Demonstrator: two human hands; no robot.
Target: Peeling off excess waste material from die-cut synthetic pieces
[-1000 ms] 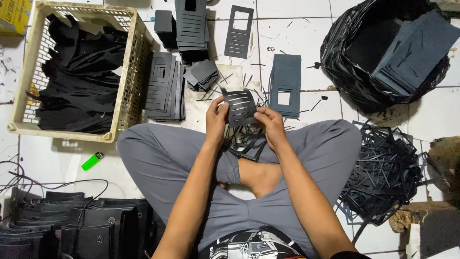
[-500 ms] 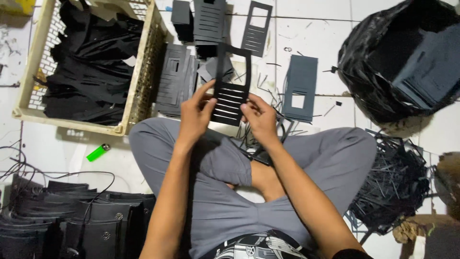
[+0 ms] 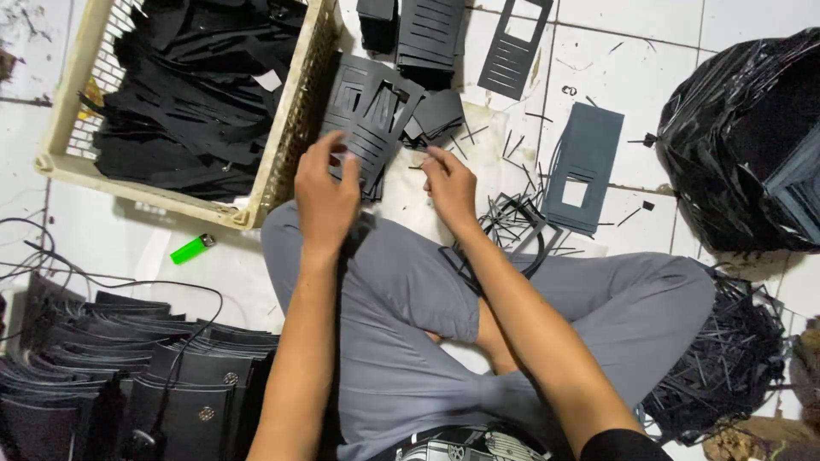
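Seated person, cross-legged on a tiled floor (image 3: 752,17), viewed from the head camera. The left hand (image 3: 327,192) is closed in a pinch on the near edge of a dark slotted panel (image 3: 371,128), thumb and fingers clamping its lower left corner. The panel lies directly ahead of this hand, away from the body, its long axis running away from the person and tilted slightly toward the cream plastic crate (image 3: 290,154), which it rests just beside. The right hand (image 3: 450,183) is near the panel's right edge but apart from it, fingers loosely curled with the fingertips extended; whether it holds a thin offcut cannot be told. The left hand is thus the nearer, and the only one in contact. Both forearms reach forward over the grey-trousered knees, wrists roughly straight. Surroundings: a further stack of slotted panels (image 3: 431,34) beyond, a flat grey cut-out sheet (image 3: 585,166) to the right, a black bag (image 3: 735,145), a green lighter (image 3: 192,249), and stacked black pieces (image 3: 128,384) at lower left.
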